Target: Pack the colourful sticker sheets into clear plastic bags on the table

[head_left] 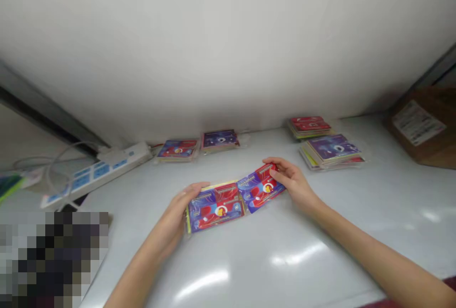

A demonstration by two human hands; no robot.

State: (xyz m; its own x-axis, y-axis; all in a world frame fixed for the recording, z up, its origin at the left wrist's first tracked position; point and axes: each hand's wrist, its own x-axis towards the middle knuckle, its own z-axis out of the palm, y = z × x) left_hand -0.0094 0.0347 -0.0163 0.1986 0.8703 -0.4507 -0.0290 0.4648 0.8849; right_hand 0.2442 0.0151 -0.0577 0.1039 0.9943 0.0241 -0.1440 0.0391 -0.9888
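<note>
Card pack is in my left hand, fingers closed on its edge, over the middle of the table; my right hand pinches a red-and-blue card beside it. Neither is released yet; four stacks already lie near the wall.

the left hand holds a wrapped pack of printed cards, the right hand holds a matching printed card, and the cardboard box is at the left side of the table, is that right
Not the box's side: the head view shows the cardboard box at the right side of the table.
</note>
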